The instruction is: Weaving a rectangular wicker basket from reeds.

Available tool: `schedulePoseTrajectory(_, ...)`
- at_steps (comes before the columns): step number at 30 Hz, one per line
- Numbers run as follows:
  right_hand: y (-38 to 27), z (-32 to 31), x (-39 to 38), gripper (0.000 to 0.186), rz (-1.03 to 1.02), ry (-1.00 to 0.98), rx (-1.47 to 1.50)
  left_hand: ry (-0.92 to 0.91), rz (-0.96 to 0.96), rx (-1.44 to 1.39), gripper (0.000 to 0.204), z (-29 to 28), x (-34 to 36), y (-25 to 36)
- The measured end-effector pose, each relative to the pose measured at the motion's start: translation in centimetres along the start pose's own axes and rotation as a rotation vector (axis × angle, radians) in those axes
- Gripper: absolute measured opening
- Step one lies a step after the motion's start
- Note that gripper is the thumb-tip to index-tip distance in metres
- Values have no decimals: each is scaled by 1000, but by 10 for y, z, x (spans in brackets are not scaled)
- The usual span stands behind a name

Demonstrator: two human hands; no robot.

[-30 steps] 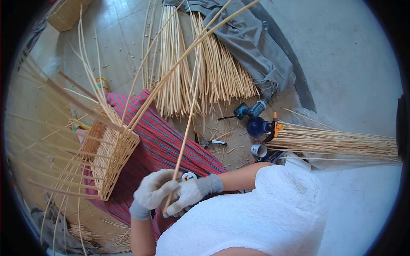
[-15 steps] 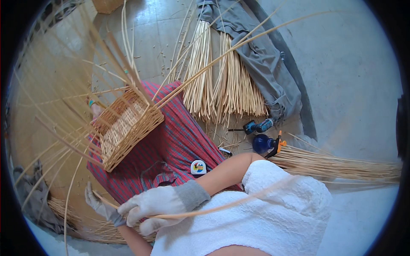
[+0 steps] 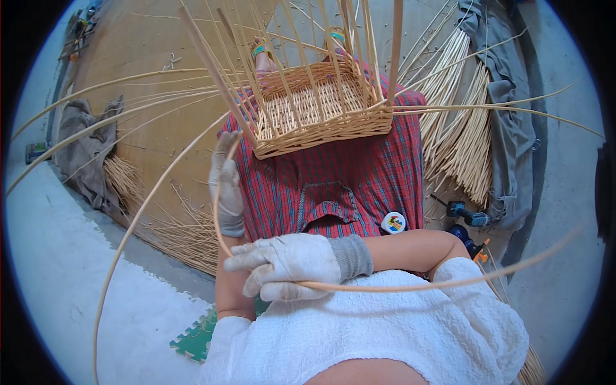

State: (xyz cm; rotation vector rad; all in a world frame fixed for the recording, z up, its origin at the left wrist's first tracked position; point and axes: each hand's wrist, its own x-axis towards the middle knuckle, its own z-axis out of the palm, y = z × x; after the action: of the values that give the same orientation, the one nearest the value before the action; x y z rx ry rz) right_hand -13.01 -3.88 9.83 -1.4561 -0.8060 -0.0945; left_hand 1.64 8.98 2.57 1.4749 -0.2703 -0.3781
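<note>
My left hand (image 3: 227, 192), in a pale work glove, is raised just left of the wicker basket (image 3: 321, 131), its fingers closed along a long willow rod (image 3: 410, 286). That rod curves down into my gloved right hand (image 3: 289, 262), whose fingers close around it in front of my chest. From there it runs out far to the right. On the red checked cloth (image 3: 276, 192) over my lap rests the basket, with a woven bottom and low sides. Tall upright stakes (image 3: 298, 54) rise from its rim, and several long rods stick out sideways.
A tape measure (image 3: 393, 222) lies on the cloth at the right. Beyond it are a cordless drill (image 3: 471, 215) and a dark blue spray bottle (image 3: 463, 236). Bundles of willow rods (image 3: 471, 154) lie under grey cloth (image 3: 510, 147); more rods (image 3: 186, 234) spread at the left.
The view has turned, so basket and lap now appear upright and nearer the middle. My left hand is now raised closer to the basket; the rod stays in my hands.
</note>
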Motion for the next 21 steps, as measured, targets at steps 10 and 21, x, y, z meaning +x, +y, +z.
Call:
schedulePoseTrajectory(10, -2, -29, -4, 14, -58, -15, -277, -357, 428, 1160, 48, -30, 31, -25)
schedulePoseTrajectory(21, 27, -13, 2, 12, 42, -47, -797, -274, -201, -381, 67, -3, 84, -64)
